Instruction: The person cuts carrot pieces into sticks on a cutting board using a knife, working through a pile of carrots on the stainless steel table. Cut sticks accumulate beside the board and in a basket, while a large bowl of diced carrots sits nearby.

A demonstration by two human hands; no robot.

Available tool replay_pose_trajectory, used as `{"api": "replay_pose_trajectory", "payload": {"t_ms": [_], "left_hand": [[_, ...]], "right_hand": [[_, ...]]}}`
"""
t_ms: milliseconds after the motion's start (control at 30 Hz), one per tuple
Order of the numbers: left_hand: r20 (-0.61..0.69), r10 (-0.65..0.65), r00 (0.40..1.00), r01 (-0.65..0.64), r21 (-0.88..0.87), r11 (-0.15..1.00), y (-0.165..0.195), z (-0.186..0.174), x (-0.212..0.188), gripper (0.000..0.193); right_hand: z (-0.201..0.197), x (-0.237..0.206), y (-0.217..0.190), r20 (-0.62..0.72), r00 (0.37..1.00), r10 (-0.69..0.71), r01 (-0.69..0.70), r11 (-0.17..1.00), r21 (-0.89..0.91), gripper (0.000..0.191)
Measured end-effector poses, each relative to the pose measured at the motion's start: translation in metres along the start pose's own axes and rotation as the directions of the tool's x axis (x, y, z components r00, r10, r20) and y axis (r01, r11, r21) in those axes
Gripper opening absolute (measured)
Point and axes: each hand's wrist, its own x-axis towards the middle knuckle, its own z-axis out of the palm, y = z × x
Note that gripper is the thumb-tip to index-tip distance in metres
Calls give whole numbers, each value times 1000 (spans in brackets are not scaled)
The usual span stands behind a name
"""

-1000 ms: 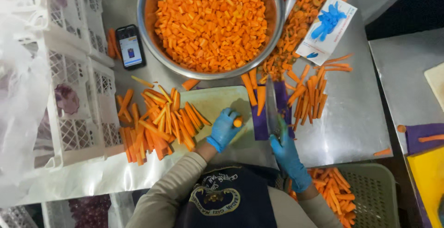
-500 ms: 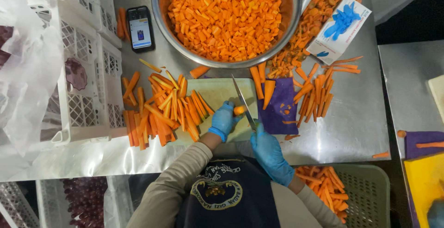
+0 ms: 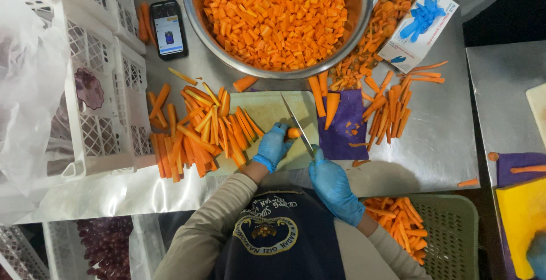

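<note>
Knife [image 3: 297, 124] now down at the carrot piece [image 3: 293, 133] — left hand [image 3: 273, 146] pinching it (right hand [image 3: 331, 184] clamped on handle)

Premises present as a commercial or institutional food-preparation kitchen, not a home one. The tabletop [image 3: 438, 143] is bare stainless steel. A very large steel bowl [image 3: 364, 24] is filled with diced carrot, and carrot sticks [image 3: 199, 132] lie in bulk beside a cutting board [image 3: 267, 109]. White plastic crates [image 3: 102, 98] stand at one side; a green crate [image 3: 455, 229] holds more cut carrot. A box of disposable gloves [image 3: 418, 27] sits on the steel, and both hands are gloved in blue. A crate low in view appears to hold dark produce, though it is indistinct.
</note>
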Motion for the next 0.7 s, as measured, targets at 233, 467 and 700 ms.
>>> {"api": "replay_pose_trajectory", "payload": {"t_ms": [233,467,700], "left_hand": [[-317,314,895,-305,80,949,44,-61,0,48],[143,395,908,-420,333,844,55,-80,42,46],[180,329,927,-367,255,895,41,-70,38,41]], "right_hand": [[-5,1,3,-7,993,-115,114,991,-62,13],[-29,17,-4,114,992,-46,26,985,171,26],[-12,18,3,74,990,-116,104,984,146,19]]}}
